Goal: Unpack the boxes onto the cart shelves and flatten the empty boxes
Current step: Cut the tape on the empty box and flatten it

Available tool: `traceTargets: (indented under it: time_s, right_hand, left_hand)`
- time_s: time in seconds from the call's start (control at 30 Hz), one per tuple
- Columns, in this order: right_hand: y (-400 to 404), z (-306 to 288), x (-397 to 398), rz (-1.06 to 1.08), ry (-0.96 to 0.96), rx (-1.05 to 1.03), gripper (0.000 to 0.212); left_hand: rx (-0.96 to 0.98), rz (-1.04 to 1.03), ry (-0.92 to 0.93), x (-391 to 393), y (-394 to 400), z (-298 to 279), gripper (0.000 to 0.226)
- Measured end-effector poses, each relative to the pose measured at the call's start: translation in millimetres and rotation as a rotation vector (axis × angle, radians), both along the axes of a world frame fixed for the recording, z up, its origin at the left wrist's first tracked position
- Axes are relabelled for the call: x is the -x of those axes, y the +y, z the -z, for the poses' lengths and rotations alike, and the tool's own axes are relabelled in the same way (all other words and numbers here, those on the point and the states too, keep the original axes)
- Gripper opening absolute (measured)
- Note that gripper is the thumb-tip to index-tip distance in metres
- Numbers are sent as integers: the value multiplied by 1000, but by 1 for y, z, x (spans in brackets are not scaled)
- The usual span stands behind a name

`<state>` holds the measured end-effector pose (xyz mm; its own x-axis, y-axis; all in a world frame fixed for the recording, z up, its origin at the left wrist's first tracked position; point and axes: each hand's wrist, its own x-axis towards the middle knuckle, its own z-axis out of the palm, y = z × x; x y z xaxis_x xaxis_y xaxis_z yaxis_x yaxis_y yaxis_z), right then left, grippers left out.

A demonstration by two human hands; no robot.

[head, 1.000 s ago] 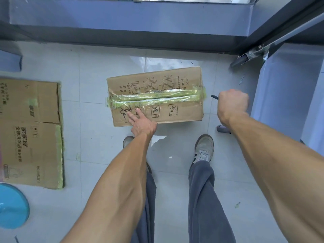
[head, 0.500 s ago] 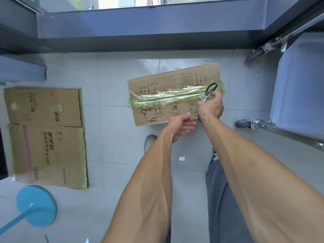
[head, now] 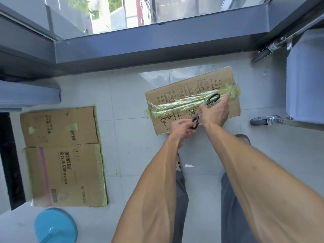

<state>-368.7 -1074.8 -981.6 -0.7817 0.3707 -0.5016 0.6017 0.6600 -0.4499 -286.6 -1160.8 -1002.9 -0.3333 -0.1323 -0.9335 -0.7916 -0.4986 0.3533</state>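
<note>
I have the sealed box [head: 192, 100] lying on the floor tiles [head: 122, 95] ahead of my feet, below the window sill, its top seam bound with green-tinted tape [head: 177, 106] running the long way; the flaps are not yet open. Both hands are on the scissors [head: 204, 111], which look pulled wide apart; my left hand [head: 182, 128] is curled round one black loop near the box's near edge, and my right hand [head: 214, 114] holds the tool by its middle, forefinger stretched out toward the other loop, which lies over the tape. Exactly how the blades sit I cannot tell; they are hidden by my right hand.

As I judge it, the step in hand is readying a blade to slit the tape; to do it well I would set one blade point into the seam at an end of the box, keep it shallow so the contents are not scored, and draw it along the tape away from my fingers, steadying the box with the free hand held clear of the cut line. Off to my left two flattened boxes [head: 64, 155] lie on the floor, with a blue round base [head: 56, 225] near them; a cart wheel [head: 259, 121] shows on my right.
</note>
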Motion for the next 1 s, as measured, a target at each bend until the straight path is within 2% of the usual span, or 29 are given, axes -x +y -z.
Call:
traceTargets:
  time_s: [0.03, 0.1, 0.17, 0.2, 0.27, 0.37, 0.47, 0.53, 0.7, 0.77, 0.87, 1.0]
  right_hand:
    - [1, -2, -2, -95, 56, -123, 90]
    - [8, -3, -3, -350, 160, -379, 58]
    - [13, 1, -4, -611, 177, -454, 25]
    - [15, 4, -3, -695, 147, -454, 17]
    - [21, 6, -4, -731, 27, -465, 13]
    - [31, 8, -3, -755, -25, -525, 18]
    - [37, 9, -5, -883, -69, -434, 19]
    - [40, 11, -8, -834, -82, -375, 17]
    - [47, 13, -7, -560, -160, -324, 14]
    - [53, 12, -3, -419, -201, -243, 14]
    - [60, 12, 0, -262, -259, -98, 25]
    - [62, 17, -1, -194, -358, 82, 40]
  left_hand:
    - [35, 28, 3, -2, -5, 0, 9]
    - [81, 65, -6, -4, -12, 2, 11]
    - [103, 60, -3, -4, -19, 4, 11]
    - [105, 58, 0, -2, -22, 5, 12]
    - [104, 80, -2, -2, -23, 9, 12]
    - [103, 107, -13, -3, -19, 11, 12]
    - [79, 43, -17, 2, -11, 11, 13]
    - [11, 32, -11, 6, -3, 8, 16]
    - [-93, 78, 22, 19, 16, 5, 12]
    - [-109, 99, 19, 22, 19, 7, 13]
    - [-123, 123, 17, 23, 20, 4, 14]
    - [-130, 139, 15, 21, 22, 1, 15]
